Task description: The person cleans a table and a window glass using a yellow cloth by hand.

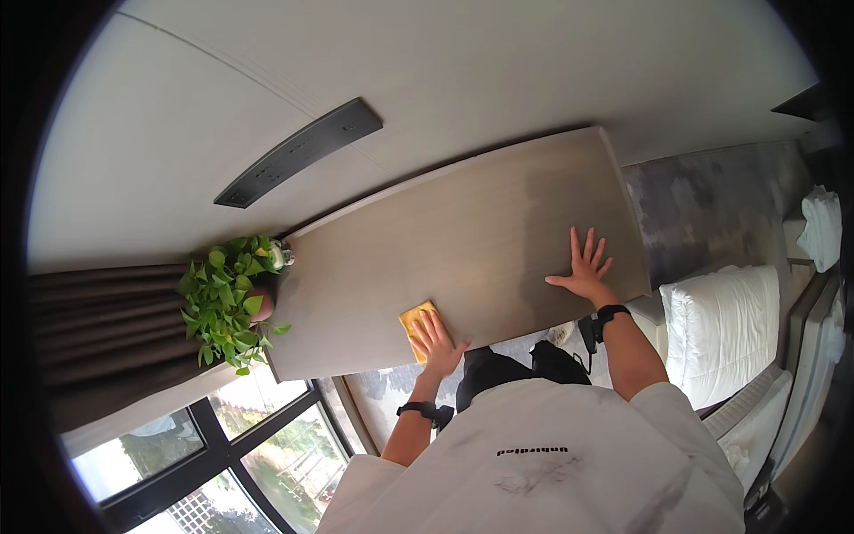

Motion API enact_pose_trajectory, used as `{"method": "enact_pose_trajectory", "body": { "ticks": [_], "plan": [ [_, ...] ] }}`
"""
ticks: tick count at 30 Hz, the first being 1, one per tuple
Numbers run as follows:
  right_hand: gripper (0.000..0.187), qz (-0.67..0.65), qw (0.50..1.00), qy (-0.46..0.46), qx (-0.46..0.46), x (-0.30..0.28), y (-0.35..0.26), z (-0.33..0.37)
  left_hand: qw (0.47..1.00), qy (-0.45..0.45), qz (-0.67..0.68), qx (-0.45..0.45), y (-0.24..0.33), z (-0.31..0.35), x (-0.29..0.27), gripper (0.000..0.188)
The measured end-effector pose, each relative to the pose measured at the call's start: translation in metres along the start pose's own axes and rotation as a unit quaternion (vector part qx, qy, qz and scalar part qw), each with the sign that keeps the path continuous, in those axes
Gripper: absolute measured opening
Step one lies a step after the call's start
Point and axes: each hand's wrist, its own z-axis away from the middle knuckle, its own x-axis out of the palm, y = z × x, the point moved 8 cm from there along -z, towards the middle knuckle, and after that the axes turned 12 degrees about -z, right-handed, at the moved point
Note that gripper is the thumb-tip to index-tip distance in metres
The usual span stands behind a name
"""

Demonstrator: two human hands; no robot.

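Note:
My left hand (pixel 438 343) lies flat with fingers spread on a yellow cloth (pixel 413 322), pressing it onto the brown wooden tabletop (pixel 463 236) near its front edge. My right hand (pixel 584 268) rests palm down on the bare tabletop toward the right end, fingers spread, holding nothing. Both wrists carry black bands. The cloth is partly hidden under my left palm.
A leafy green potted plant (pixel 224 301) stands at the table's left end beside dark curtains (pixel 98 343) and a window (pixel 222 463). A dark panel (pixel 298 153) is set in the wall behind. A bed with white bedding (pixel 725 325) stands to the right, folded white towels (pixel 823 227) beyond.

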Motion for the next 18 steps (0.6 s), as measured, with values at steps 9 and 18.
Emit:
{"method": "enact_pose_trajectory", "body": {
  "ticks": [9, 18],
  "plan": [
    [0.127, -0.002, 0.999, -0.029, 0.013, 0.001, 0.001, 0.002, 1.000, -0.025, 0.001, 0.010, 0.016, -0.082, -0.063, 0.114],
    [0.126, -0.001, 1.000, -0.019, 0.023, 0.002, 0.001, 0.003, 0.999, 0.009, 0.013, 0.036, 0.029, -0.167, -0.134, 0.112]
  ]
}}
